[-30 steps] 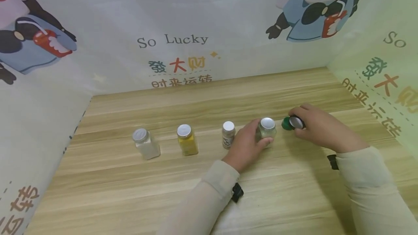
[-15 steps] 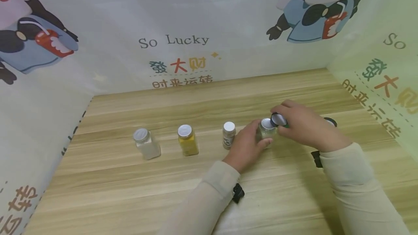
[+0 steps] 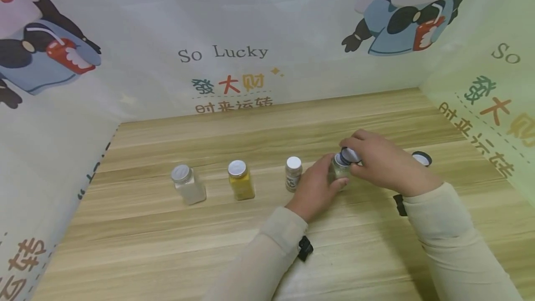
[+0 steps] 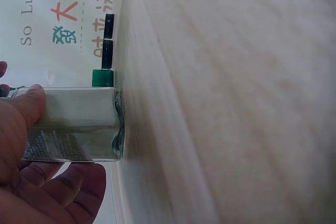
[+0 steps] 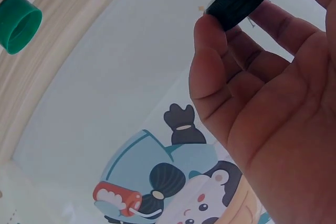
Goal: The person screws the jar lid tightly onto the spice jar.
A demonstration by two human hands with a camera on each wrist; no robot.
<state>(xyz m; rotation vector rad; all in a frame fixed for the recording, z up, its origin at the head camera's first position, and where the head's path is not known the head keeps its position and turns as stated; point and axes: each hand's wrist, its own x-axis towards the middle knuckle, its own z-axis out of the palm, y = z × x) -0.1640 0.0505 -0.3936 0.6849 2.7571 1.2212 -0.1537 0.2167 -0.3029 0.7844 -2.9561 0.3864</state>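
We see the left hand [image 3: 315,187] gripping the glass jar [image 4: 79,111] round its sides, upright on the surface [image 3: 159,245], seemingly to steady it and leave its top free. The right hand [image 3: 384,164] pinches the dark lid [image 5: 239,1] by its rim, tilted at that top. Just left of the left hand we find the white-capped bottle [image 3: 293,176], then the yellow jar [image 3: 242,188] farther off.

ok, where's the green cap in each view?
Head: not visible.
Left wrist: green cap left of centre, directly above the base end of the glass jar.
Right wrist: at the left edge, upper part of the picture.
Shared landmark: the printed backdrop, in all three.
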